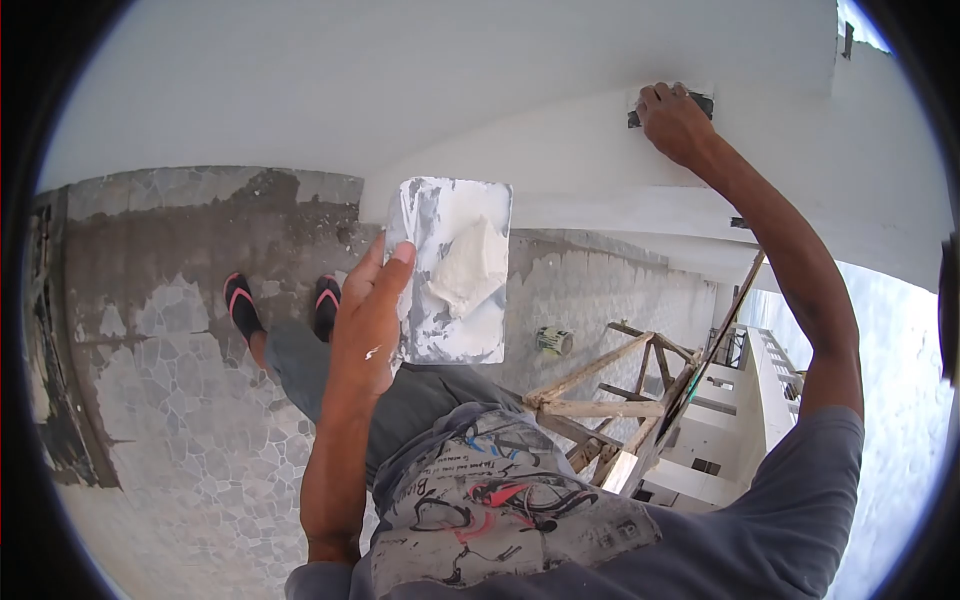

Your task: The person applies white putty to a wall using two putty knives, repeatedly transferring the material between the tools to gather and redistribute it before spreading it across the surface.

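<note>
A flat rectangular board (418, 335), smeared with white paste, is gripped at its left edge by my left hand (372, 315), thumb on top. A thick lump of white putty (470, 268) lies on the board. Up at the right, my right hand (676, 122) is closed around a dark-edged flat blade (702, 104) that lies against the white wall (560, 130). The fingers cover most of the blade.
Wooden trestle-like scaffolding (600, 400) stands at the lower right, near a bucket (553, 341) on the floor. Stone-patterned paving (230, 420) spreads below my sandalled feet (243, 306). A white building (715, 400) and sky show at the right.
</note>
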### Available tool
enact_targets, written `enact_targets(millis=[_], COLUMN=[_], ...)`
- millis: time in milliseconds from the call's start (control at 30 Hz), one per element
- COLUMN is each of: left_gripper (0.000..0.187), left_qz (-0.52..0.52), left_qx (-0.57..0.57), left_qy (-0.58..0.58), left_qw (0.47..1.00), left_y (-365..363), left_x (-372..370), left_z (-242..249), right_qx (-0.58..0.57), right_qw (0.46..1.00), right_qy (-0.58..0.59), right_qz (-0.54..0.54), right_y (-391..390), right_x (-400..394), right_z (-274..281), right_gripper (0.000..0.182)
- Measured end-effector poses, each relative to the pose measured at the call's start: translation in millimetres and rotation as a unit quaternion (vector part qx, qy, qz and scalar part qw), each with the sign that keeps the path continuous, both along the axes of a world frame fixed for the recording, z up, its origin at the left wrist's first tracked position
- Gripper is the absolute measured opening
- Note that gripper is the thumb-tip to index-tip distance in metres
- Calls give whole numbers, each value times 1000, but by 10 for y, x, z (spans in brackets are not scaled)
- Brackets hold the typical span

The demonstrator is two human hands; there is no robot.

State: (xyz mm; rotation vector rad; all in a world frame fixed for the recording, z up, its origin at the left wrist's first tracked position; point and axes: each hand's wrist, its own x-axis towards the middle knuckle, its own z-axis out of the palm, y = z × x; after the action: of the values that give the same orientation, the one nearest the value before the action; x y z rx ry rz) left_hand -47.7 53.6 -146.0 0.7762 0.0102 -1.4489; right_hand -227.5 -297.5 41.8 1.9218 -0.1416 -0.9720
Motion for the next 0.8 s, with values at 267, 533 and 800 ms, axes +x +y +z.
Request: enact_targets(millis=[267,533,800], left_gripper=[75,72,64], left_qz=[3,9,17], left_qx=[-7,-14,2], left_qy=[-1,17,11], left_qw=[1000,1000,1000], left_y=[22,12,24], left_x=[-40,0,38], left_z=[-113,48,192], right_qx=[26,70,69], right_qw=[998,994,994], right_qy=[-39,-78,-19], right_qz=[-44,-26,-85], right_y=[92,1058,1313], right_x=[-107,-449,32], right_z=[-25,62,273], right_gripper=[19,24,30])
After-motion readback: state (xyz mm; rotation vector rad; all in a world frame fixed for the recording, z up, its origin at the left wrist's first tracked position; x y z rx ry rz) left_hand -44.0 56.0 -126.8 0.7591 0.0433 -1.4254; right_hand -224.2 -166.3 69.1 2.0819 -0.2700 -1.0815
